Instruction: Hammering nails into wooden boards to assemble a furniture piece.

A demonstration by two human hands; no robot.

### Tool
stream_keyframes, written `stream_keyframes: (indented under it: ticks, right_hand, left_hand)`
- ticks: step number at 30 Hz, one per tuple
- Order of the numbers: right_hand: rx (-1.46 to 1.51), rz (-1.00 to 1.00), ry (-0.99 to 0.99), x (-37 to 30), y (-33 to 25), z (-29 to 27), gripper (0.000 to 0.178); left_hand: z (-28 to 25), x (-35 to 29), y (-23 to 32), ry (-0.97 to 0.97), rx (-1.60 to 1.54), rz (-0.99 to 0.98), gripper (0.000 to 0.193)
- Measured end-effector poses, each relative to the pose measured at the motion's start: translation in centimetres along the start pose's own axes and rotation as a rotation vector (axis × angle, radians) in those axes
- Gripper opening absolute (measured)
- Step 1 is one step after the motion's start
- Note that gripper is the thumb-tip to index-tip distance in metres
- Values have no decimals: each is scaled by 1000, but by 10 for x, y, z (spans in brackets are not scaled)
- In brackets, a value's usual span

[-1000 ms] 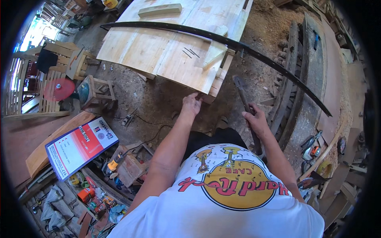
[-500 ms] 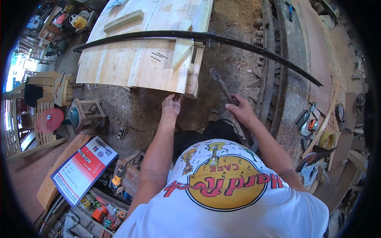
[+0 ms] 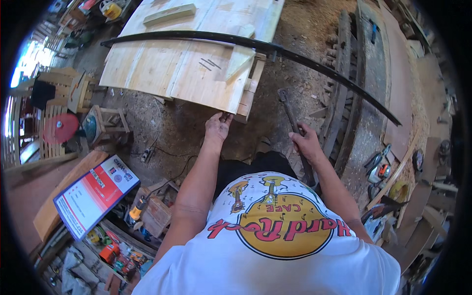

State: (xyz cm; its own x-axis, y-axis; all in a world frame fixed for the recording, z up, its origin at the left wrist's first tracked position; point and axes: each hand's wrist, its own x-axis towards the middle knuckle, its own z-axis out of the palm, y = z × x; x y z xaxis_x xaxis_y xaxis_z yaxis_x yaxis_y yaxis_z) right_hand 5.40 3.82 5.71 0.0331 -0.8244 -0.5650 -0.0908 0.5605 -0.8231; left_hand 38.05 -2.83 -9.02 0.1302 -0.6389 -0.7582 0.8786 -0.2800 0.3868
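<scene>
Right hand (image 3: 306,142) wrapped around handle of hammer (image 3: 295,129), head up, pointing toward bench corner, just off stacked wood blocks (image 3: 250,96). Left hand (image 3: 217,127) at near edge of pale plank panel (image 3: 182,69), fingertips (image 3: 226,116) touching underside near corner; possibly pinching something small, too blurred to tell. Long black curved strip (image 3: 255,45) lying across panel, overhanging right above sawdust floor. Loose wood block (image 3: 169,14) on far side of panel. Small wooden stool (image 3: 109,123) left, red-and-white sign board (image 3: 96,193) lower left.
</scene>
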Motion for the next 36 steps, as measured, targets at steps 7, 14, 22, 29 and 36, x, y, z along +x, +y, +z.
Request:
stream_keyframes:
  ticks: [7, 14, 22, 29, 36]
  right_hand:
    - [-161, -11, -41, 6, -10, 14, 44]
    - [-224, 36, -89, 5, -30, 32, 40]
    - [-333, 14, -134, 8, -61, 55, 40]
    - [-315, -30, -146, 5, -65, 56, 43]
    - [-345, -19, -154, 1, -56, 43, 50]
  left_hand:
    - [-7, 29, 21, 100, -93, 98, 18]
    - [1, 22, 33, 66, -80, 155, 21]
    - [19, -23, 11, 192, 109, 94, 26]
    - [6, -44, 28, 160, 476, 236, 13]
    - [5, -52, 66, -25, 477, 631, 17]
